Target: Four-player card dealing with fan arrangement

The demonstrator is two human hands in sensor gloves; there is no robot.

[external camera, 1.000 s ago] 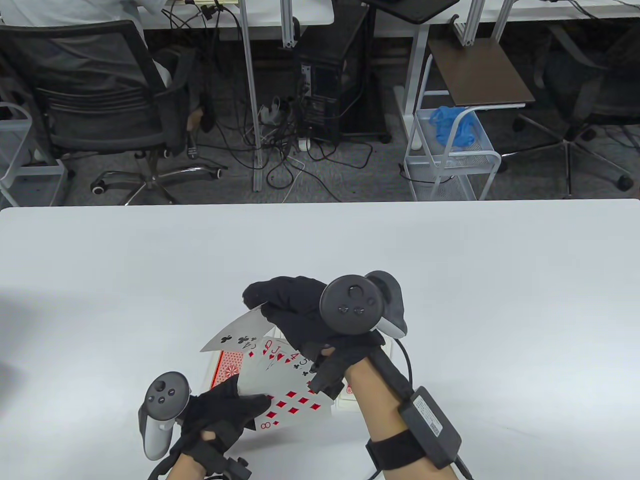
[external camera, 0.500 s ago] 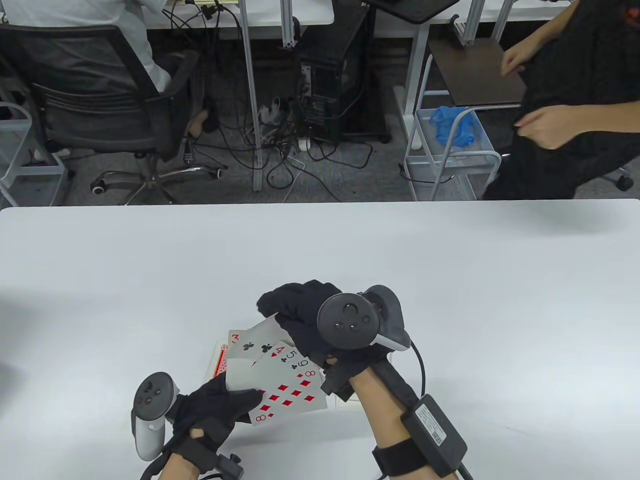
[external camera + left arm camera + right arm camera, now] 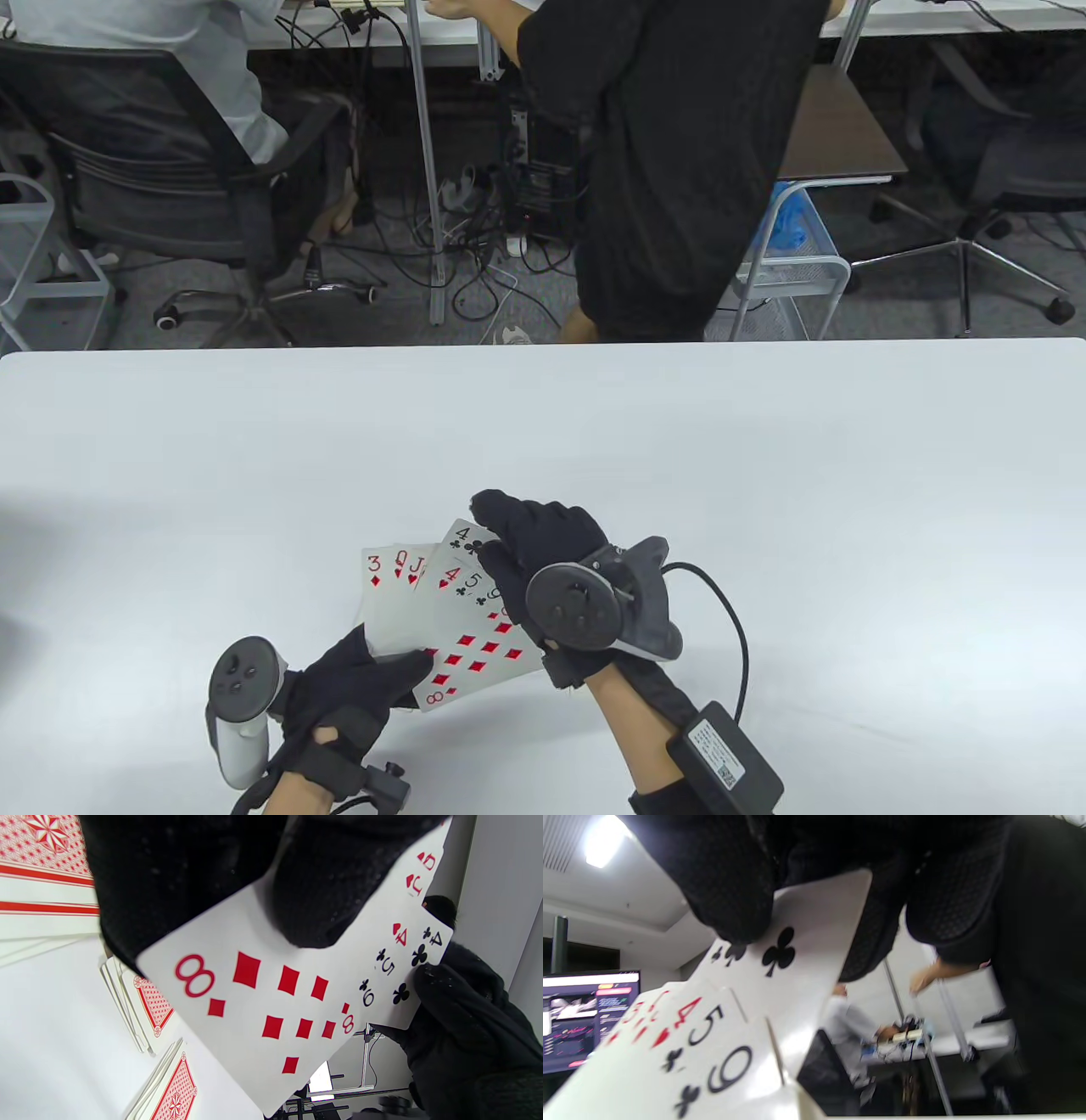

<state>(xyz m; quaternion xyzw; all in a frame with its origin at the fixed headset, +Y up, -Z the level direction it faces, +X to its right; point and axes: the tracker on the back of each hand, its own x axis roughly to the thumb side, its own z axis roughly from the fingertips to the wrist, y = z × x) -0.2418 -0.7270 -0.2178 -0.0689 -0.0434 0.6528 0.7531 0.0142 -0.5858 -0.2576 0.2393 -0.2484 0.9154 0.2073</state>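
A face-up fan of cards (image 3: 441,611) is held above the table near the front edge, with the 8 of diamonds (image 3: 271,1001) on top. My left hand (image 3: 373,679) pinches the fan at its lower corner, thumb pressed on the 8 of diamonds. My right hand (image 3: 534,552) pinches the 4 of clubs (image 3: 780,955) at the fan's upper right, partly tucked among the fanned cards. Several red-backed card piles (image 3: 161,1052) lie face down on the table under the fan, seen only in the left wrist view.
The white table (image 3: 764,475) stretches far and to both sides. A person in black (image 3: 670,153) stands just beyond its far edge. A seated person and an office chair (image 3: 161,170) are at the far left, and a wire cart (image 3: 797,280) at the far right.
My right hand has brought the 4 of clubs down and right into the fan. The fan now spreads wider, showing the 3, Q and J. A person has walked in behind the table.
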